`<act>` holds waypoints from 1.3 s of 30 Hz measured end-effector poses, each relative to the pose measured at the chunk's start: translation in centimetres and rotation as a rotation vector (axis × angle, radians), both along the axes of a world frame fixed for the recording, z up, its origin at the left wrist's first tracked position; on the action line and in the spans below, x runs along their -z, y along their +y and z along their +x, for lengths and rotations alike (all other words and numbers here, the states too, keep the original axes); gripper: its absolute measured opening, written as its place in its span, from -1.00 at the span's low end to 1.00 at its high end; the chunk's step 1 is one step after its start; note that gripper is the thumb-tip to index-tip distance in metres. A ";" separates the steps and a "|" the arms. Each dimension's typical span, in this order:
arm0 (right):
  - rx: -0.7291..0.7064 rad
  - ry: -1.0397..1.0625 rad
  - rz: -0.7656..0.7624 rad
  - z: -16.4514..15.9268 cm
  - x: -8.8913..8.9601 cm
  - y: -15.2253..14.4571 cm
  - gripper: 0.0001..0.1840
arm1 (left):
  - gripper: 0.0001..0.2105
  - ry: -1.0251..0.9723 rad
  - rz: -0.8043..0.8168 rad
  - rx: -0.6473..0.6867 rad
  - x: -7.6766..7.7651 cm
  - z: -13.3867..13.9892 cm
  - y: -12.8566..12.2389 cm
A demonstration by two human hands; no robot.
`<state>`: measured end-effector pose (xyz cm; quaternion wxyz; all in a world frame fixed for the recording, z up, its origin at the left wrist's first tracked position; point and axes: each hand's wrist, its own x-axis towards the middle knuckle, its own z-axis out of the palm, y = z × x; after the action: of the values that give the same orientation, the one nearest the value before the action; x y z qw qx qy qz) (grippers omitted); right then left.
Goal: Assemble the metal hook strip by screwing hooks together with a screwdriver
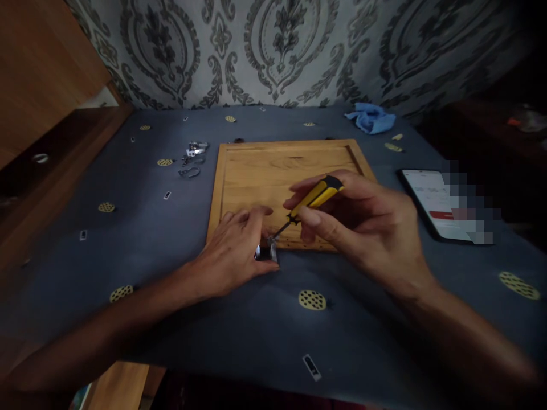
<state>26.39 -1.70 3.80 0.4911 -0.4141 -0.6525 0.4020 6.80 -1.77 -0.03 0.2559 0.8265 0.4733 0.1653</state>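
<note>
My right hand [367, 222] grips a yellow and black screwdriver [318, 196] between thumb and fingers. The shaft slants down to the left, its tip at a small shiny metal fitting [273, 250]. That fitting sits at the near edge of a wooden board [256, 176], partly hidden by my fingers. My left hand [237, 242] is closed around it, thumb below and fingers above, resting over the board's near left part. Whether the tip is seated in a screw is too small to tell.
Several loose metal fittings [194, 156] lie left of the board. A crumpled blue cloth [371, 118] is at the back right, and a phone [440, 202] lies to the right. The patterned tablecloth [256, 336] covers the table up to a patterned wall [282, 51].
</note>
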 end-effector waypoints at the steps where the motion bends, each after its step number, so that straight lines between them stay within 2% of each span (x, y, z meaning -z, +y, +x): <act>1: -0.022 -0.015 -0.023 0.1 -0.1 -0.1 -0.73 | -0.26 0.000 -0.008 0.010 -0.1 0.0 0.0; 5: -0.034 0.024 -0.042 -0.4 0.1 -0.1 -0.74 | -0.28 0.018 -0.017 -0.006 -0.3 0.1 0.0; 9: 0.078 0.164 0.021 -1.4 0.6 0.0 -0.61 | -0.27 0.034 -0.045 -0.035 -0.5 0.2 -0.1; 14: 0.233 0.255 0.150 -1.4 0.5 0.0 -0.58 | -0.25 0.012 -0.042 0.012 -0.5 0.1 0.0; 39: 0.131 0.203 0.070 -1.2 1.4 -0.3 -0.59 | -0.19 0.025 -0.045 -0.016 -0.4 0.2 -0.1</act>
<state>25.18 -1.98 2.44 0.5939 -0.3958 -0.5847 0.3857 6.96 -1.87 0.33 0.2672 0.8186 0.4870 0.1462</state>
